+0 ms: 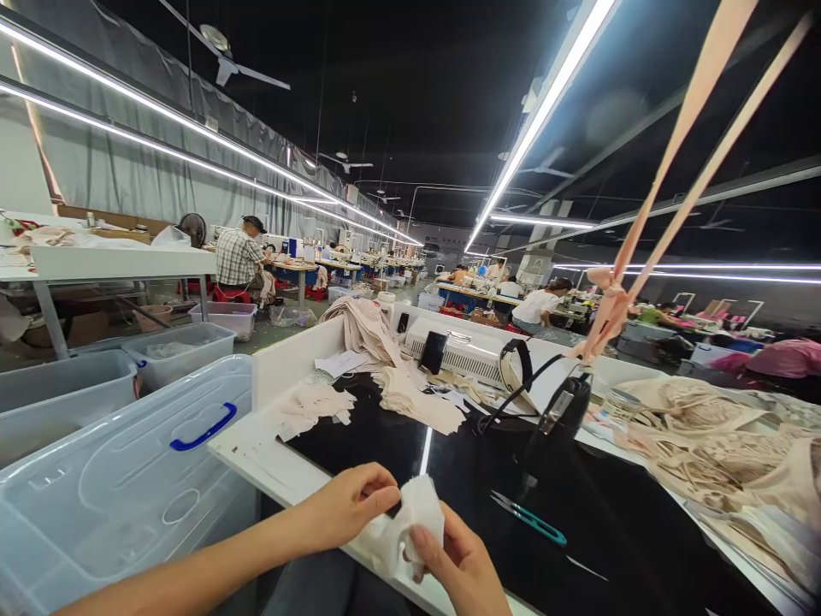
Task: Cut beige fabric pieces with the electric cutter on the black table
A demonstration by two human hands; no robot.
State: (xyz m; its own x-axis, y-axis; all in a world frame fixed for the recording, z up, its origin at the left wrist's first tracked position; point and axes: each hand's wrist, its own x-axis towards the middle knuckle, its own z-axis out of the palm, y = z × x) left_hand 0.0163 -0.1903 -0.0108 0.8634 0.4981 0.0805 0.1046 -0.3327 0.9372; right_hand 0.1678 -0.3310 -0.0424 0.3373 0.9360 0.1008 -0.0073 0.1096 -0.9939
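Head view: black table (577, 513), sewing hall.

The right hand (458, 569) was cut off by the near edge, its fingers partly hidden behind the white cloth (401, 530). Far workers were too small to make out.
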